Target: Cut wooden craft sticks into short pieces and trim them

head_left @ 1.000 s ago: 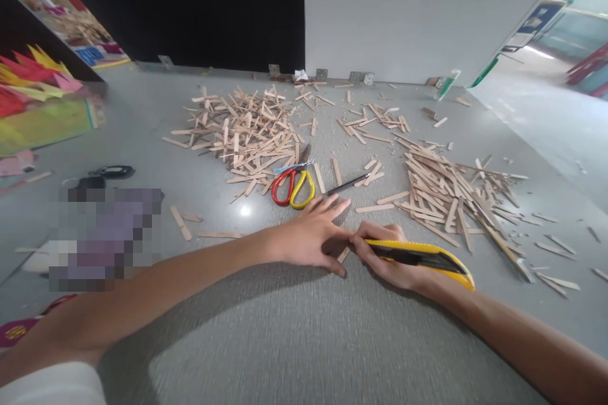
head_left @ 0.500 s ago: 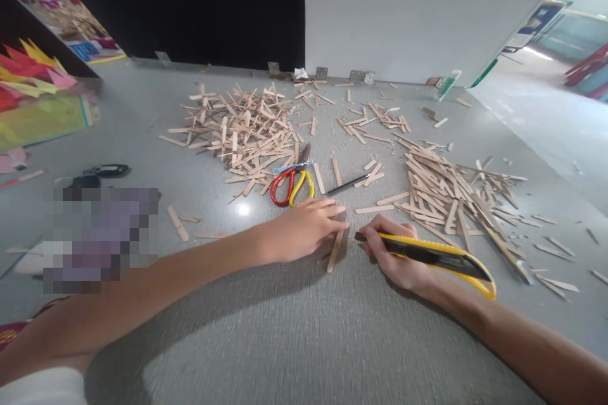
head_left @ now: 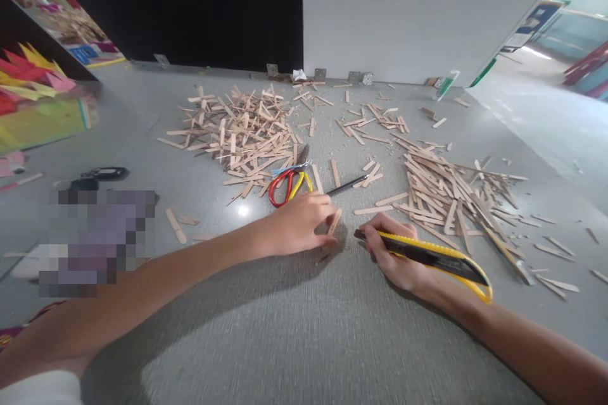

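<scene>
Between the thumb and fingers of my left hand [head_left: 306,221] is a short wooden craft stick [head_left: 334,221], lifted at a tilt over the grey table. My right hand [head_left: 392,253] is wrapped round a yellow and black utility knife [head_left: 430,252], its dark tip pointing left toward that stick. Scissors [head_left: 280,188] with one red and one yellow handle lie just beyond my left hand, with pale blue thread across them. A dark pen [head_left: 348,185] rests to their right among loose sticks.
A heap of cut sticks [head_left: 247,126] lies at the back left, and a pile of longer ones [head_left: 432,180] on the right. An upright black and white panel [head_left: 418,12] borders the back. A blurred-out object [head_left: 102,234] and keys [head_left: 107,173] lie left.
My left hand has drawn its fingers in and picked the craft stick up from the table. The right hand with the utility knife has stayed nearly still.
</scene>
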`<state>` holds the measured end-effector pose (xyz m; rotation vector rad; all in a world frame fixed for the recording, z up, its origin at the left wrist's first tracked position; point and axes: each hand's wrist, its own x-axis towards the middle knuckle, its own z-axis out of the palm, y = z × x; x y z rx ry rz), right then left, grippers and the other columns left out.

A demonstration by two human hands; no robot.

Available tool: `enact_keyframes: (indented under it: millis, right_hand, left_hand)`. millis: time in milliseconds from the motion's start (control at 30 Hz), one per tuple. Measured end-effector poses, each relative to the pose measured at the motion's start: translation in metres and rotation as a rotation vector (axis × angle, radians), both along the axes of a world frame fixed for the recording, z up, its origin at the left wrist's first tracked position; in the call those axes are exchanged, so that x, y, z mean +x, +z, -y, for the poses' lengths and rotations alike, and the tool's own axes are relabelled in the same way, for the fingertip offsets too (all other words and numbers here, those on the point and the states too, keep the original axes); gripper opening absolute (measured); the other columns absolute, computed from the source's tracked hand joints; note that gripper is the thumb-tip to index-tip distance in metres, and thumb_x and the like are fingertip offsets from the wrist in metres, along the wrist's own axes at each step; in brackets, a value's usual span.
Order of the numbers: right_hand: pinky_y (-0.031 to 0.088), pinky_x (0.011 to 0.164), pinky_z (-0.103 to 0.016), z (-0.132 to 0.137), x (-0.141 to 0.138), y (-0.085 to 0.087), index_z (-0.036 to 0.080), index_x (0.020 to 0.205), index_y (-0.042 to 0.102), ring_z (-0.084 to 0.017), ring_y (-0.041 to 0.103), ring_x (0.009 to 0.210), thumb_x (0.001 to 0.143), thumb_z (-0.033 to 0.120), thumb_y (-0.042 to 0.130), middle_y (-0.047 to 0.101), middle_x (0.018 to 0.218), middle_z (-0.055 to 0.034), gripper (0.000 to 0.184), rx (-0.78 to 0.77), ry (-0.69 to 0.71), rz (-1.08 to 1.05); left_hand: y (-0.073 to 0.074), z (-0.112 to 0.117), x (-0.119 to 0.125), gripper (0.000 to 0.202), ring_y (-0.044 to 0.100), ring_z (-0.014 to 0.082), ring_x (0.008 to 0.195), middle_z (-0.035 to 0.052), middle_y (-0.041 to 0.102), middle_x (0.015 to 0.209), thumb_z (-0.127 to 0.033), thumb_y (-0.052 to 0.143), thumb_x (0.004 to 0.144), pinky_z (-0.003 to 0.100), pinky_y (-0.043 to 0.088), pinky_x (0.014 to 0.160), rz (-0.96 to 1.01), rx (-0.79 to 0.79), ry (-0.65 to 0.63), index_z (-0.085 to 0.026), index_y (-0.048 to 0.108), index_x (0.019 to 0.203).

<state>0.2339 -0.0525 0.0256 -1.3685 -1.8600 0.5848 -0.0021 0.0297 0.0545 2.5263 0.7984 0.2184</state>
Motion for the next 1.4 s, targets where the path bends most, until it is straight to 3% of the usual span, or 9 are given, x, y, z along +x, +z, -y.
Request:
enact_keyframes:
  millis: [100, 167, 267, 333, 433, 633, 767, 1400]
  right_hand:
    - [0.041, 0.052, -0.028, -0.001, 0.001, -0.002, 0.026, 0.080, 0.058, -0.013, 0.054, 0.051, 0.108, 0.040, 0.056, 0.059, 0.058, 0.0050, 0.032, -0.004, 0.008, 0.003]
    - [0.041, 0.053, -0.028, -0.001, 0.002, -0.002, 0.026, 0.080, 0.059, -0.013, 0.054, 0.050, 0.108, 0.038, 0.057, 0.061, 0.058, 0.0048, 0.030, -0.014, 0.026, 0.007]
    - [0.042, 0.053, -0.030, -0.001, 0.004, 0.000, 0.025, 0.079, 0.063, -0.014, 0.054, 0.048, 0.107, 0.035, 0.059, 0.061, 0.057, 0.0046, 0.030, -0.027, 0.098, 0.017]
    - [0.042, 0.054, -0.030, -0.002, 0.004, 0.002, 0.025, 0.077, 0.063, -0.013, 0.055, 0.048, 0.106, 0.032, 0.060, 0.062, 0.057, 0.0047, 0.030, -0.027, 0.155, 0.025]
    - [0.042, 0.056, -0.029, -0.003, 0.004, 0.004, 0.024, 0.081, 0.065, -0.012, 0.056, 0.048, 0.104, 0.030, 0.061, 0.064, 0.059, 0.0053, 0.024, -0.023, 0.197, 0.027]
    - [0.044, 0.058, -0.026, -0.004, 0.002, 0.005, 0.023, 0.087, 0.069, -0.012, 0.060, 0.055, 0.106, 0.030, 0.059, 0.069, 0.068, 0.0023, 0.023, -0.076, 0.287, 0.041]
    - [0.045, 0.060, -0.025, -0.006, 0.003, 0.005, 0.022, 0.085, 0.069, -0.010, 0.059, 0.055, 0.107, 0.031, 0.058, 0.070, 0.069, 0.0027, 0.026, -0.070, 0.347, 0.039]
    - [0.046, 0.059, -0.022, -0.007, 0.002, 0.000, 0.022, 0.084, 0.067, -0.010, 0.060, 0.058, 0.106, 0.027, 0.060, 0.070, 0.071, 0.0030, 0.023, -0.062, 0.382, -0.014]
  left_hand:
    - [-0.008, -0.009, -0.002, 0.049, 0.057, 0.0347, 0.136, 0.0108, 0.070, 0.138, -0.043, 0.092, 0.089, 0.049, 0.045, 0.114, 0.005, 0.055, -0.011, -0.026, 0.076, 0.131]
    - [-0.014, -0.009, -0.002, 0.055, 0.046, 0.0388, 0.150, 0.0120, 0.061, 0.155, -0.051, 0.091, 0.088, 0.056, 0.039, 0.121, -0.017, 0.048, -0.030, -0.029, 0.075, 0.136]
    - [-0.019, -0.003, 0.002, 0.068, 0.038, 0.0422, 0.157, 0.0140, 0.053, 0.165, -0.060, 0.092, 0.082, 0.061, 0.034, 0.126, -0.011, 0.031, -0.030, -0.028, 0.075, 0.139]
    - [-0.019, 0.004, 0.006, 0.074, 0.040, 0.0426, 0.157, 0.0149, 0.055, 0.165, -0.062, 0.094, 0.078, 0.063, 0.031, 0.128, 0.013, 0.047, -0.034, -0.026, 0.075, 0.139]
    - [-0.019, 0.011, 0.010, 0.065, 0.043, 0.0422, 0.156, 0.0142, 0.059, 0.161, -0.063, 0.092, 0.080, 0.064, 0.026, 0.131, 0.022, 0.080, -0.072, -0.026, 0.079, 0.132]
    - [-0.018, 0.009, 0.010, 0.071, 0.031, 0.0426, 0.165, 0.0142, 0.044, 0.173, -0.063, 0.089, 0.084, 0.068, 0.023, 0.131, -0.044, -0.037, -0.143, -0.036, 0.070, 0.147]
    - [-0.016, 0.008, 0.011, 0.072, 0.029, 0.0426, 0.165, 0.0152, 0.040, 0.175, -0.061, 0.088, 0.086, 0.067, 0.025, 0.131, -0.075, -0.075, -0.163, -0.036, 0.067, 0.150]
    - [-0.013, 0.008, 0.013, 0.072, 0.028, 0.0415, 0.166, 0.0146, 0.040, 0.175, -0.062, 0.087, 0.087, 0.066, 0.025, 0.131, -0.103, -0.052, -0.172, -0.036, 0.065, 0.151]
